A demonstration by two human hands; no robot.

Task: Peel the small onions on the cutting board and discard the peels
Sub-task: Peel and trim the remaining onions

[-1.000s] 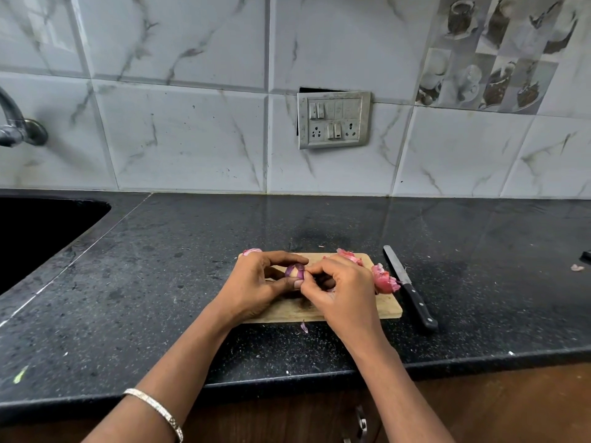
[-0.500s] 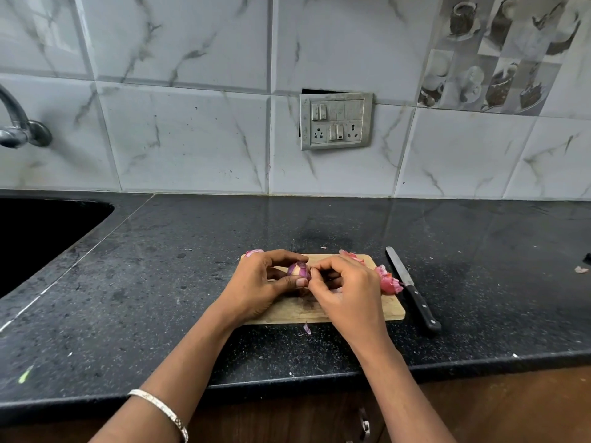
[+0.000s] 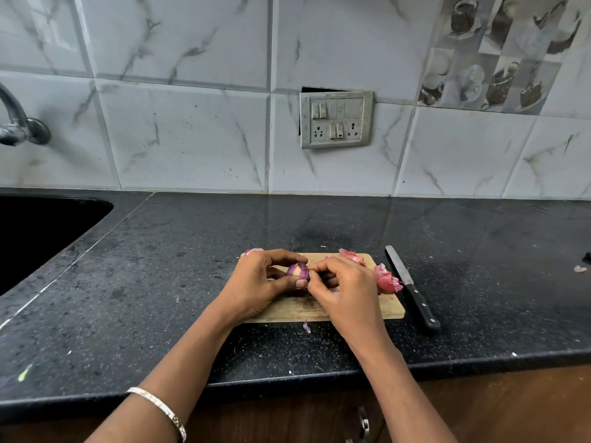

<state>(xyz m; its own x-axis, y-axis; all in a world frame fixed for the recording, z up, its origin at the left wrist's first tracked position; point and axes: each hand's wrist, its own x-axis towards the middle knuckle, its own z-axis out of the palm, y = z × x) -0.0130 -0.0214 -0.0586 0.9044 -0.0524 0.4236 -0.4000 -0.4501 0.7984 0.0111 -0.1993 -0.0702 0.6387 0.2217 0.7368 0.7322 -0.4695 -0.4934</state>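
My left hand [image 3: 259, 282] holds a small purple onion [image 3: 297, 270] between thumb and fingers, just above the wooden cutting board [image 3: 388, 306]. A pale patch shows on the onion where skin is off. My right hand [image 3: 343, 290] has its fingertips pinched against the onion's right side. Pink peels [image 3: 385, 279] lie heaped at the board's right edge, with more [image 3: 350, 254] at its far edge. Another pink piece [image 3: 254, 251] peeks out behind my left hand; I cannot tell whether it is an onion or peel.
A black-handled knife [image 3: 411, 287] lies on the dark counter just right of the board. A peel scrap [image 3: 306, 327] sits in front of the board. The black sink [image 3: 38, 231] and a tap [image 3: 19, 126] are at the left. A switch plate [image 3: 335, 119] is on the tiled wall.
The onion has turned a little in my fingers and shows more pale flesh. Both hands have stayed in place over the board.
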